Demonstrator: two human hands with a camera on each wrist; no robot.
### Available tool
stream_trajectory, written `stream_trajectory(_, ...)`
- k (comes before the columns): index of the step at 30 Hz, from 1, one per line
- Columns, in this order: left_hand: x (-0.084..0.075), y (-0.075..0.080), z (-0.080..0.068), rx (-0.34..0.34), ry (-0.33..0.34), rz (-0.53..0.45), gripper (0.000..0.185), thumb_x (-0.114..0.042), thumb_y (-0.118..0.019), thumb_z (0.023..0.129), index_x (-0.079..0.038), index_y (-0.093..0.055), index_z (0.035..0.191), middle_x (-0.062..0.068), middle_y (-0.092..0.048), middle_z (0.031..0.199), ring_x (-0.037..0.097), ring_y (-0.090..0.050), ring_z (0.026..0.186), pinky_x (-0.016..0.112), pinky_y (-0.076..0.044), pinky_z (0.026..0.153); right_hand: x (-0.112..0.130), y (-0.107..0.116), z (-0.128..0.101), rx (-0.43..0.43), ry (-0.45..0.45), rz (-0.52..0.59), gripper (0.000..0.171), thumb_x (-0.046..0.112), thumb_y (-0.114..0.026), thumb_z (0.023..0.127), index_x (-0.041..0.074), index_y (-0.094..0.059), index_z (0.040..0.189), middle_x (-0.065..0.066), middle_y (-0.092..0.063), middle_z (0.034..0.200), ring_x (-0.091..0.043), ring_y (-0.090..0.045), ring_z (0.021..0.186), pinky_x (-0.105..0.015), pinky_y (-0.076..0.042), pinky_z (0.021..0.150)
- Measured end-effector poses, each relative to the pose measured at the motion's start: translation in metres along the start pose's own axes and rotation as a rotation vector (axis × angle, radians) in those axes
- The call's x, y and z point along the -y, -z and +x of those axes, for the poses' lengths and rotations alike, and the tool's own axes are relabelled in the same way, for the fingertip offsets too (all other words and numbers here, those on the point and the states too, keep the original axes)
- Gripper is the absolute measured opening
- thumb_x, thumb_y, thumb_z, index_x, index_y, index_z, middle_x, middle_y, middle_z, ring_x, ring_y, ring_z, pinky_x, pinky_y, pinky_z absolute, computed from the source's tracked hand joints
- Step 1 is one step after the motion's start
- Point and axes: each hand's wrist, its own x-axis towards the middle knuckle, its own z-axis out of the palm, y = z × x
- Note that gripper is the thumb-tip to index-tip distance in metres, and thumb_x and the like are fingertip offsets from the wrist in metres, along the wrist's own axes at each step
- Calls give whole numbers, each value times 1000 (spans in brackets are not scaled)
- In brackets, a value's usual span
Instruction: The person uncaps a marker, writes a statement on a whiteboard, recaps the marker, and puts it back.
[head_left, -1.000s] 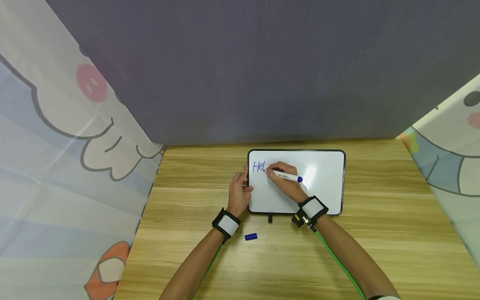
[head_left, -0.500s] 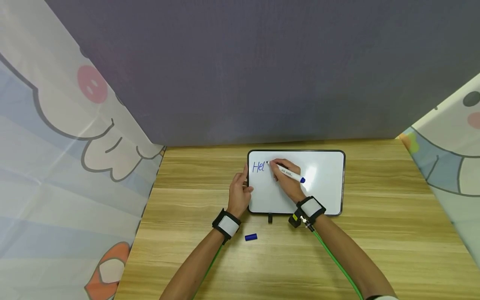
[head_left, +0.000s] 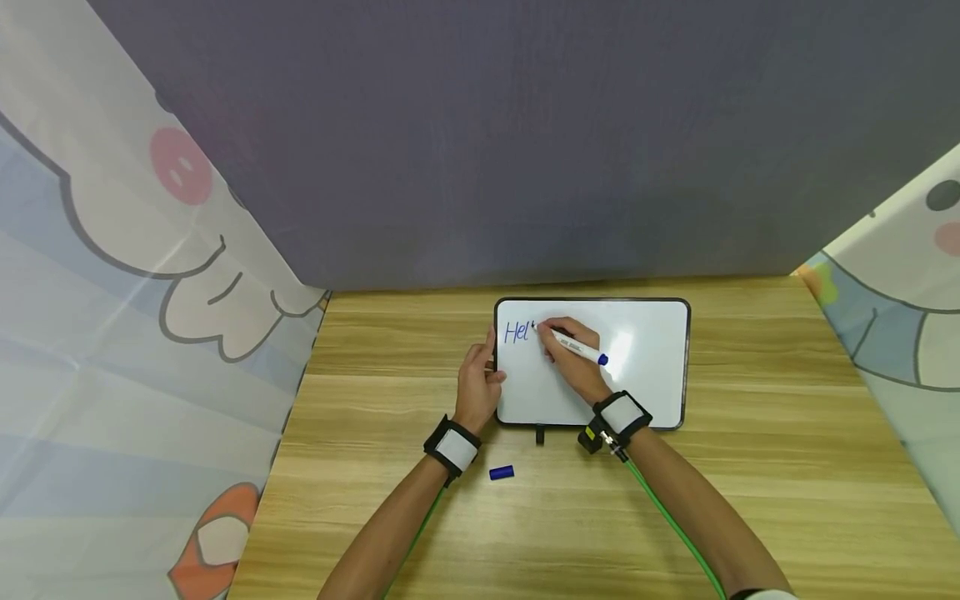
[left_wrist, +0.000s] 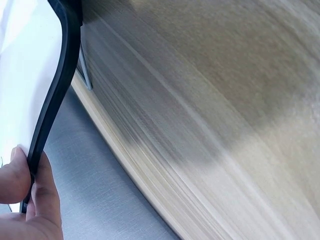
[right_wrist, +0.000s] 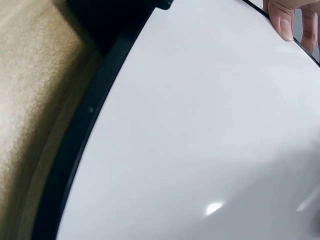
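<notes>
Head view: blue cap (head_left: 502, 472) lies on table (head_left: 750, 467), near whiteboard (head_left: 645, 392).

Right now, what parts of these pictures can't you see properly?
- Head view: the tip of the white marker with a blue end is hidden by the right hand.
- Right wrist view: the black-framed whiteboard fills the frame; marker out of view.
- Left wrist view: the left hand is cut off by the edge; light wooden table blurred.

Right hand (head_left: 576, 360) shifted rightward past "Hel" on the whiteboard (head_left: 645, 367), marker (head_left: 573, 347) tip starting a new stroke
</notes>
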Motion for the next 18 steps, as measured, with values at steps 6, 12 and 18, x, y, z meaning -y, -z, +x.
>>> stream_trajectory(6, 0, 0, 1, 0, 3, -2, 74, 17, -59, 77, -9, -35, 142, 15, -58, 109, 22, -63, 79, 23, -53, 65, -3, 1, -1, 33, -25, -34, 17, 12, -63, 87, -2, -68, 94, -19, -62, 71, -20, -55, 51, -24, -46, 44)
stream_trajectory(12, 1, 0, 2, -4, 9, -7, 75, 17, -59, 76, -10, -36, 142, 15, -58, 109, 23, -63, 79, 23, -54, 64, -3, 2, -2, 60, -27, -93, 15, 12, -64, 86, 0, -69, 93, -12, -66, 79, -10, -55, 52, -24, -47, 46)
stream_trajectory(18, 2, 0, 1, 8, 30, -24, 76, 18, -59, 76, -12, -35, 143, 15, -58, 110, 23, -63, 81, 23, -53, 66, 1, 1, -4, -3, -50, -103, 15, 11, -62, 86, -2, -68, 92, -18, -65, 72, -12, -55, 50, -23, -46, 44)
